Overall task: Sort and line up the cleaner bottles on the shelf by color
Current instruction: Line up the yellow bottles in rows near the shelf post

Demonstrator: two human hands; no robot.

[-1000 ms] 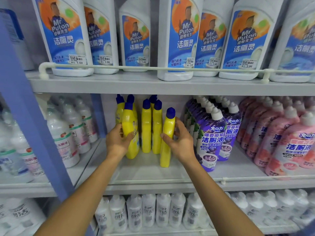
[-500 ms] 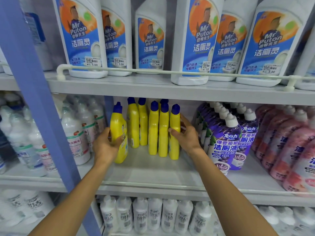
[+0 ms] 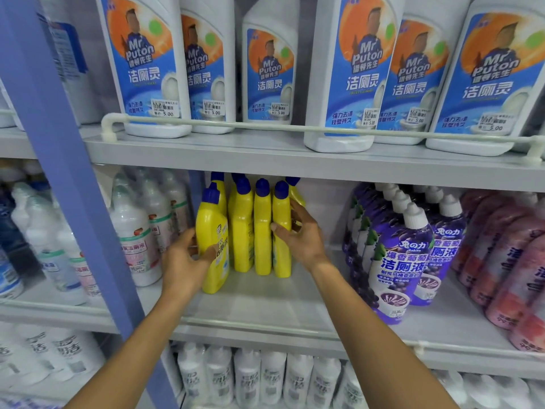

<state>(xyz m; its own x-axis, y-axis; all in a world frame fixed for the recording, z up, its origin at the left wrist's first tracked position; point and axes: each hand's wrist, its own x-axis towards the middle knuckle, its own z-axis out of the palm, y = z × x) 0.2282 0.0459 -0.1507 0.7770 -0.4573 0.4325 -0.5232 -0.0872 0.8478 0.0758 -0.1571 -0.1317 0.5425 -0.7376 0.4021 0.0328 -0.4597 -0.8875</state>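
My left hand (image 3: 185, 262) grips the front yellow bottle (image 3: 211, 219), right hand (image 3: 302, 236) clasps the end bottle (image 3: 281, 261); I'd press them flush, gently.

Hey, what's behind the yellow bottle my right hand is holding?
One more yellow bottle with a blue cap stands behind it; the right hand and the front bottle cover most of it. Anything deeper is hidden.

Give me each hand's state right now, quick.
Left hand: holding the leftmost yellow bottle.
Right hand: holding the rightmost front yellow bottle.
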